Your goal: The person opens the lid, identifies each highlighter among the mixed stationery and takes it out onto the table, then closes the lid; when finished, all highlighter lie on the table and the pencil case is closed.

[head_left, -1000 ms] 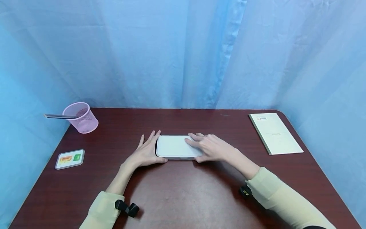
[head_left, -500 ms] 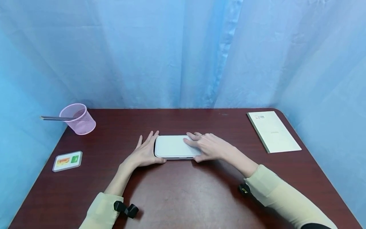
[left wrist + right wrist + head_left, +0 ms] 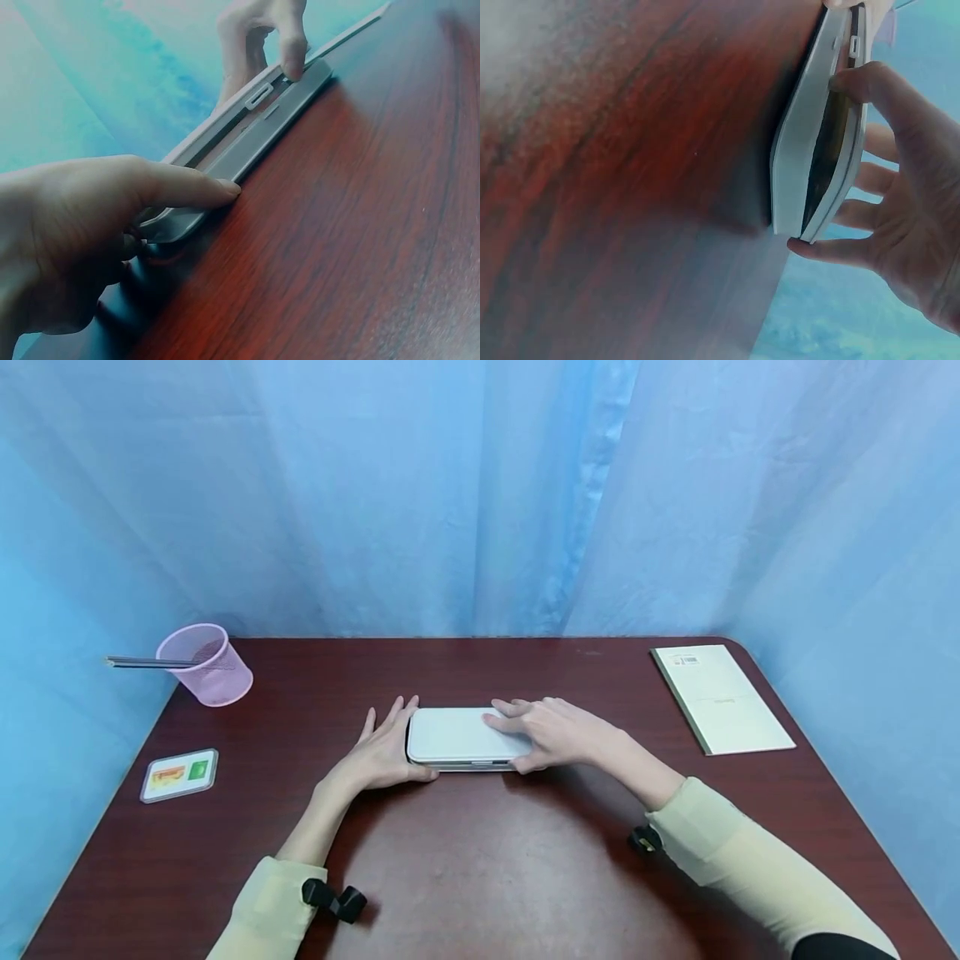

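Note:
A flat white pencil case [image 3: 453, 733] lies on the table between both hands. My left hand [image 3: 378, 758] holds its left end, fingers spread behind and the thumb along the front of the base [image 3: 262, 135]. At the right end, my right hand [image 3: 566, 732] grips the lid [image 3: 838, 187], with its thumb in the front gap and the other fingers over the top and far side. The lid stands slightly raised from the base, and a clasp slot shows on its front edge. What lies inside the case is too dark to make out.
A pink mesh cup [image 3: 213, 677] holding thin dark sticks [image 3: 150, 662] stands at the back left. Nearer, a clear-framed card [image 3: 180, 775] with orange and green pictures lies flat. A pale notebook [image 3: 723, 697] lies at the right edge. Blue curtains surround the table.
The right thumb has moved up with the lid's front edge, and a narrow gap now shows between lid and base. The left hand keeps its place. The head view shifted slightly.

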Available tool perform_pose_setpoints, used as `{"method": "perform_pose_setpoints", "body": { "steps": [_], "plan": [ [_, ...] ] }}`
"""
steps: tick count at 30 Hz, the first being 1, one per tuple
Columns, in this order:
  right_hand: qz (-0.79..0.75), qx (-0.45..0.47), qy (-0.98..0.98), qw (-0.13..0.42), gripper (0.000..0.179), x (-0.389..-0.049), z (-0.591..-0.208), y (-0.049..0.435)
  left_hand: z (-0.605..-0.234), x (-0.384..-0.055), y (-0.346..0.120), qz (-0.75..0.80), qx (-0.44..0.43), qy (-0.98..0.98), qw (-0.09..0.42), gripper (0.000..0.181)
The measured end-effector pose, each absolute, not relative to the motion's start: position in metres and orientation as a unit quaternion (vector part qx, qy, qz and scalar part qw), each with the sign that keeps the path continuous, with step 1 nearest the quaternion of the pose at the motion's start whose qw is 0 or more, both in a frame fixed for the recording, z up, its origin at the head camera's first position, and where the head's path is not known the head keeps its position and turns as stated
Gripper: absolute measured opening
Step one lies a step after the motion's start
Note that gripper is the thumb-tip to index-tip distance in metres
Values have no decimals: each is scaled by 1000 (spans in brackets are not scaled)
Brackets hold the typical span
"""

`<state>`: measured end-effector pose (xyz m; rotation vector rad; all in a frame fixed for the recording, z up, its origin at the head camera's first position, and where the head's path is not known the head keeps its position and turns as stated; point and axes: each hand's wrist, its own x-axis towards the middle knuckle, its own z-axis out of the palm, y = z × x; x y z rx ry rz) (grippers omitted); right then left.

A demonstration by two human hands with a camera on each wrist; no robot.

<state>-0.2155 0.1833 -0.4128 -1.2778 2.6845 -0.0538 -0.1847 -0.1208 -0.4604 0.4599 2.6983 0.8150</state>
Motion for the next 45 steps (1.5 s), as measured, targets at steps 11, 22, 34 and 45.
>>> {"method": "perform_pose_setpoints", "body": {
  "steps": [11,22,34,45],
  "plan": [
    [-177,-419,871,184,58,-242,-396,203,-454,-187,-120,292,157,929,163,124],
    [-326,-321,863,215,36,-253,-395,217,-455,-186,-118,267,148,937,170,122],
    [-464,-226,851,98,35,-256,-415,229,-449,-186,-112,275,158,934,166,109],
    [-549,-118,823,88,38,-258,-428,224,-448,-185,-110,272,148,934,177,108]
  ]
}}
